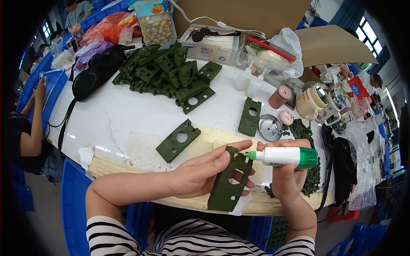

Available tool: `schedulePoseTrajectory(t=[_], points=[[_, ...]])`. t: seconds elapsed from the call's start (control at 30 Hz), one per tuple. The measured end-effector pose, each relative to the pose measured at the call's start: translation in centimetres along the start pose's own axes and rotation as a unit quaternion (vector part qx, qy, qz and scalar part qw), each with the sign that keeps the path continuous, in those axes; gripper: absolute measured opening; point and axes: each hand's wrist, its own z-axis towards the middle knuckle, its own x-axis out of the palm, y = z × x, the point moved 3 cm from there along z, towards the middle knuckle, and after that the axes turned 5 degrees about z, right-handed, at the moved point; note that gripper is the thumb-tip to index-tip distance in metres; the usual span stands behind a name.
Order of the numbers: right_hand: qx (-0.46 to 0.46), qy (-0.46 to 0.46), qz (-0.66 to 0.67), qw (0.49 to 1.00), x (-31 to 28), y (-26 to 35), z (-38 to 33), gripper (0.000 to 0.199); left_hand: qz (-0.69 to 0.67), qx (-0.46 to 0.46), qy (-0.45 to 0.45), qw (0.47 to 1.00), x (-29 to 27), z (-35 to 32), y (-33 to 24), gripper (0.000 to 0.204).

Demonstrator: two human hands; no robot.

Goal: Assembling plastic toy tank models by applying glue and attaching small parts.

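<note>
My left hand [193,174] grips a dark green plastic toy tank hull plate [220,193], thumb on top and fingers beneath. The plate has one large round hole and small cut-outs and is tilted over the table's near edge. In my right hand [287,182] lies a white glue bottle [279,156] with a green base and a green pointed nozzle. Its tip meets the upper end of the plate, or hovers just above it; I cannot tell which. Two similar plates lie apart on the table, one at left [178,140] and one further back [250,116].
A heap of green plates [158,70] covers the back left. Small green pieces [309,170] are strewn at right, near a round metal lid [270,127], a pink jar [280,97] and a cream mug [311,102]. A black bag [96,77] lies at left; another person [30,141] sits beyond.
</note>
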Motion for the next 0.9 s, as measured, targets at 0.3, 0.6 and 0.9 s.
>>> schedulePoseTrajectory(t=[0.3,0.6,0.9], points=[[-0.032,-0.025,0.013,0.999,-0.8,0.6,0.4,0.05,0.019,0.014,-0.054,0.998,-0.3,0.3,-0.7,0.069],[0.046,0.059,0.038,0.996,0.3,0.2,0.3,0.048,0.029,0.006,-0.04,0.999,-0.3,0.3,-0.2,0.07],[0.052,0.02,0.028,0.998,-0.1,-0.3,0.4,0.045,0.037,-0.02,-0.019,0.999,-0.1,0.2,-0.5,0.064]])
